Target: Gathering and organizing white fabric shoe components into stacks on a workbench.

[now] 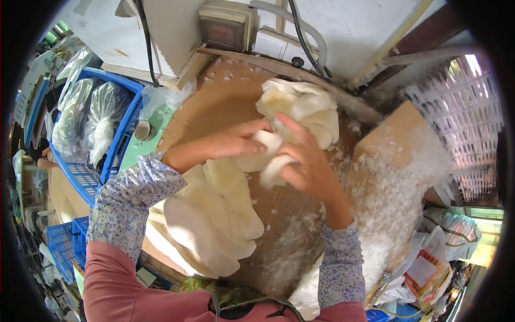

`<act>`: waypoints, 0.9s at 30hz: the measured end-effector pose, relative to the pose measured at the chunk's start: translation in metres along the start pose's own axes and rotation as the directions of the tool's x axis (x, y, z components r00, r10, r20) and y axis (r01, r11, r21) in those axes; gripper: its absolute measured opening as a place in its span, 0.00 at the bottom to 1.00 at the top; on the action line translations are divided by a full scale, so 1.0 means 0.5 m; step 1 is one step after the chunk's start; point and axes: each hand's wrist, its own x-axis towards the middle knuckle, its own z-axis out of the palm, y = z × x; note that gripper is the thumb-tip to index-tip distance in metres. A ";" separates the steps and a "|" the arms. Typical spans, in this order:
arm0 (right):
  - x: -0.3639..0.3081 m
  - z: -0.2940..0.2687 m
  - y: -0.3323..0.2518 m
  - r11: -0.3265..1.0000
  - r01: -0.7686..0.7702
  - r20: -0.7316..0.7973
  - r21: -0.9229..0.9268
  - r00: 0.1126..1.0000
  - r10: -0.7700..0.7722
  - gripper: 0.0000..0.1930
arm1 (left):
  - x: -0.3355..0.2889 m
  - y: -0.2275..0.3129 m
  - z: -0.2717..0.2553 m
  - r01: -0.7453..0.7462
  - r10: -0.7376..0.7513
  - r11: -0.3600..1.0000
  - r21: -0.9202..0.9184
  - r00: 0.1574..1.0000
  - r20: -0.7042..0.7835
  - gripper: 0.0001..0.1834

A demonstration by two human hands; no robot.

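Observation:
Over the middle of the brown work surface, both hands hold a small cream plush fabric piece (272, 172). My left hand (244, 140) pinches its left side, thumb and fingers closed. My right hand (307, 163) grips the right side with bent fingers, its index finger stretched toward the far pile. Whether the parts between my hands are one piece or two, I cannot tell. A heap of similar cream fabric pieces (214, 214) lies near my left forearm. Just beyond my hands sits another cream pile (316, 115).
Loose white stuffing fibre (381, 204) spreads at the right, beside a cardboard panel (394, 129). At the left, a blue basket (126, 129) holds clear plastic bags, near a small round container (143, 130). Cables and a grey conduit (316, 27) run along the back wall.

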 end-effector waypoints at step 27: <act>-0.048 0.009 -0.102 0.934 0.020 0.001 -0.356 1.000 -0.021 0.10 | -0.043 -0.055 0.055 0.054 -0.050 0.996 0.064 0.996 -0.072 0.27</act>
